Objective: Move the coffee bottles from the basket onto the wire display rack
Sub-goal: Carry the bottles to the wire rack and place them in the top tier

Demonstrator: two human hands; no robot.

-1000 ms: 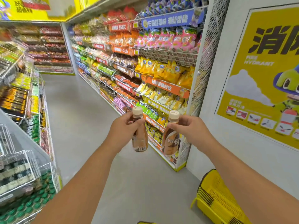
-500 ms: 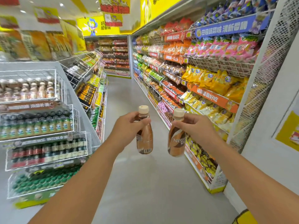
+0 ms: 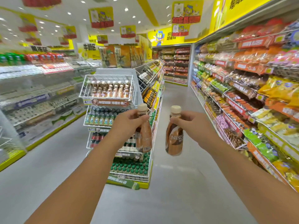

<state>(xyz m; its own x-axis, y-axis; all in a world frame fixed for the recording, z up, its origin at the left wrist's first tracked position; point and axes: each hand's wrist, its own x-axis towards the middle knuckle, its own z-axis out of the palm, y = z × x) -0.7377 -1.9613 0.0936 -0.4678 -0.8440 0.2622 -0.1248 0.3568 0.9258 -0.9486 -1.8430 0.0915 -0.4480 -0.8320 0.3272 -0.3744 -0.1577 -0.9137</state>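
My left hand (image 3: 127, 122) grips a brown coffee bottle (image 3: 144, 136) by its neck, the beige cap sticking up above my fingers. My right hand (image 3: 192, 125) holds a second brown coffee bottle (image 3: 174, 138) the same way, its label facing me. Both bottles hang upright at chest height, a short gap apart. Straight ahead stands the white wire display rack (image 3: 110, 101). Its top basket (image 3: 87, 88) holds a row of similar coffee bottles, with other drinks on the tiers below. The basket the bottles came from is out of view.
Long snack shelves (image 3: 242, 88) line the right side of the aisle. More shelving (image 3: 37, 97) runs along the left. Grey floor (image 3: 174, 183) lies between me and the rack, with aisles on both sides of it.
The view has swung left, away from the yellow poster wall and the yellow basket on the floor. The wire rack is now centred ahead. Both hands still hold their bottles.
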